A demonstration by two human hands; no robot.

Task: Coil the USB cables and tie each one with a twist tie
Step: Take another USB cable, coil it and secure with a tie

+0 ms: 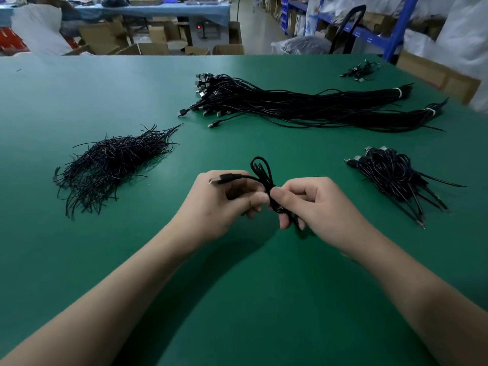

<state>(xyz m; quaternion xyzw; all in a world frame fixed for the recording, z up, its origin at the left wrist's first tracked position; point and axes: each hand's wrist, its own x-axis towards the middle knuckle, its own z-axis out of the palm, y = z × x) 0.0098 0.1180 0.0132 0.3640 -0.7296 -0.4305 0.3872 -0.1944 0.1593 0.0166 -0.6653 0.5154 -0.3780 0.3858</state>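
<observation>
Pinching the thin black coiled USB cable (261,171) at its middle, the left hand (224,204) and right hand (318,204) both grip it, since its light, bendy loops would likely spring open.

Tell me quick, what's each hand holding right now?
Left hand: grips the coiled USB cable.
Right hand: pinches the same cable at its middle.

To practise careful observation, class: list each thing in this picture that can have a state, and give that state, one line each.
Held cable: coiled into loops, plug sticking out left.
Left hand: grips the cable.
Right hand: pinches the cable's middle.
Twist ties: loose heap, left.
Long cables: uncoiled, lying in two banded bundles.
Right-hand pile: coiled cables, heaped.
</observation>
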